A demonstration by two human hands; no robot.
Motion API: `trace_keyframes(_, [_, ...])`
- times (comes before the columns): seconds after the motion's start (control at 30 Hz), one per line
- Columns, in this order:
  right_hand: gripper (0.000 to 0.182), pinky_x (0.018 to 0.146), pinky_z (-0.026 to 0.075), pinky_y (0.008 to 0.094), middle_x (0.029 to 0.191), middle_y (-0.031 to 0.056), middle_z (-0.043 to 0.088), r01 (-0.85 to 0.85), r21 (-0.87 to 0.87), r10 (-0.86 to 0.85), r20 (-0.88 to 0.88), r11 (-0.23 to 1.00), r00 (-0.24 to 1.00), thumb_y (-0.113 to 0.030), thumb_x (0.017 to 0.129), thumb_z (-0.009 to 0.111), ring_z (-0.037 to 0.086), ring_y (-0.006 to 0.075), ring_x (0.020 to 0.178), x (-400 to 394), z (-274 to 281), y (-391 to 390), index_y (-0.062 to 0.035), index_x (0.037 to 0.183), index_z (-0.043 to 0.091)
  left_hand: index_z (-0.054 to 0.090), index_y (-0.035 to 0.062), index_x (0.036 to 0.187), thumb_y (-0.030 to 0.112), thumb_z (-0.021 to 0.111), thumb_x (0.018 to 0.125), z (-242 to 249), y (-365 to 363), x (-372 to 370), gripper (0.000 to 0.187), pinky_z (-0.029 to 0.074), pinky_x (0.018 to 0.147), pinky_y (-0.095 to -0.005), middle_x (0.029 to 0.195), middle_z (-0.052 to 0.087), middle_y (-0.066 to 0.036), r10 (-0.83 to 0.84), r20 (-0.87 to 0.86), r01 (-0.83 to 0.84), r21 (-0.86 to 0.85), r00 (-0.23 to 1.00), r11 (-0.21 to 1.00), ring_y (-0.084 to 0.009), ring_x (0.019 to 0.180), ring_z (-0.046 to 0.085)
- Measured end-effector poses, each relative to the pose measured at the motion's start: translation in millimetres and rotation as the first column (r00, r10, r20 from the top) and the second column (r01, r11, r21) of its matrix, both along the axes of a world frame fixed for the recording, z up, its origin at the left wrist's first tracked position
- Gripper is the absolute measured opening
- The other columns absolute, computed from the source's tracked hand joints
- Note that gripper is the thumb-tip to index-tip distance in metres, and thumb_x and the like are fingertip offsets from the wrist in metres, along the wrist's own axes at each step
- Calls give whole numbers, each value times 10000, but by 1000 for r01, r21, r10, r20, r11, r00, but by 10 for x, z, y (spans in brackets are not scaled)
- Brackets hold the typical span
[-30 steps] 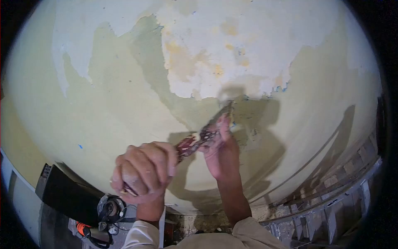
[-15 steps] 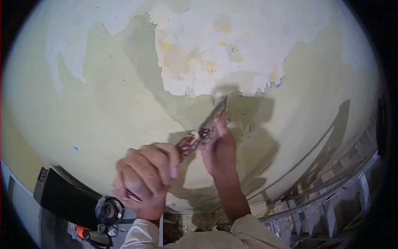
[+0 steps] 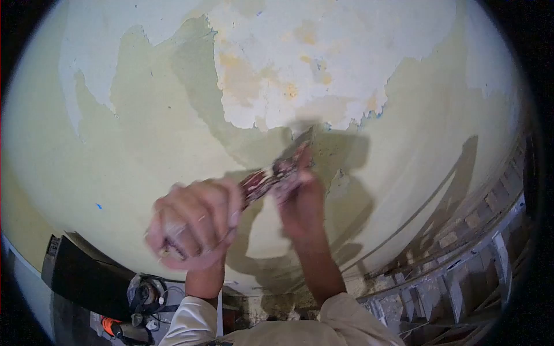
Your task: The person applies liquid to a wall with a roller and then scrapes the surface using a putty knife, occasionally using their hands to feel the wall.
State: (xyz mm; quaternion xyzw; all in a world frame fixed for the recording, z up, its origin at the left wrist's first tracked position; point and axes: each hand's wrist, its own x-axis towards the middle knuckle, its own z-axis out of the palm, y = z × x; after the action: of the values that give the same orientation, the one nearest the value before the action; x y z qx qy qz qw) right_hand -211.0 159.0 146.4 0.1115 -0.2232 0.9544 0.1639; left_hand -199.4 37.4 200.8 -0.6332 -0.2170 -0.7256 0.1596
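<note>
A paint scraper with a worn, paint-spotted reddish handle slants up to the right in front of the wall. My left hand is closed round its handle, and the handle's end pokes out below the fist. Farther up, my right hand grips near the base of the blade, its fingers partly blurred and hidden behind the tool. The blade tip reaches the lower edge of a bare white patch, where the pale green paint ends raggedly; blur hides whether it touches. Shadows of hands and tool fall on the wall.
A black panel-like object leans at lower left. Beside it lie a round dark tool with a cord and an orange-and-black item. Slatted pale boards and debris line the wall's base at lower right.
Both hands and the scraper have shifted slightly left and up in view, the left hand most. The scraper lies at a flatter slant. The whole view has drifted a little too.
</note>
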Motion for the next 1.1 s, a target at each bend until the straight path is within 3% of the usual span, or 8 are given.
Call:
trace_keyframes(0.23, [290,484,381,187,684,5,561,-120,106,126,-58,987,990,-392,876,462,492,65,554,78,-29,193,-112,858,535,305,198,353,255,290,838,167,9,-11,489,344,418,-246,315,347,32,-95,1,95,-74,995,993,-85,290,273])
trace_keyframes(0.33, [277,506,400,197,674,21,570,-207,569,163,128,795,978,-349,864,513,520,71,578,221,-147,451,-73,873,536,323,185,365,271,296,839,270,-72,-174,482,343,423,-241,327,350,33,-102,89,105,-21,991,994,-92,298,291])
trace_keyframes(0.4, [298,628,484,298,706,76,589,261,798,-443,9,543,896,-270,789,625,592,195,641,383,-119,448,1,878,537,323,184,367,281,306,837,349,-117,-142,480,346,427,-242,332,352,34,-93,0,93,-92,996,991,-97,302,296])
trace_keyframes(0.47, [303,767,450,368,906,124,576,864,472,-550,-776,-178,310,-148,705,677,560,254,872,314,53,387,-6,927,528,327,182,379,305,336,828,431,-138,-47,465,346,423,-245,352,361,38,-54,-144,19,-233,988,972,-103,326,316])
trace_keyframes(0.53, [380,851,393,409,1040,144,516,903,376,-200,-920,-209,337,-158,654,695,472,296,1018,311,397,390,-44,975,525,326,183,384,308,335,830,552,-63,-83,463,341,418,-244,358,363,40,-108,-139,69,-259,984,963,-98,335,317])
trace_keyframes(0.7, [259,626,453,322,656,92,587,740,588,356,-648,-326,673,-233,665,666,581,255,627,22,1294,540,-15,785,592,345,206,423,290,322,834,949,98,-231,421,307,408,-211,390,404,63,-251,-163,159,-434,954,887,-64,354,309])
trace_keyframes(0.87, [274,500,430,282,528,35,529,328,916,542,-158,-232,825,-263,692,646,502,123,470,-59,1508,364,-33,574,556,394,223,434,282,371,790,1047,155,-232,361,298,407,-202,379,407,82,-279,-201,134,-535,939,834,-43,357,344])
trace_keyframes(1.1, [278,447,416,270,507,27,479,349,921,467,-234,-176,853,-228,698,607,455,123,444,-28,1619,388,-34,534,493,414,263,411,300,436,753,1235,97,-259,345,272,382,-181,373,436,101,-155,-93,88,-505,983,858,-29,312,352])
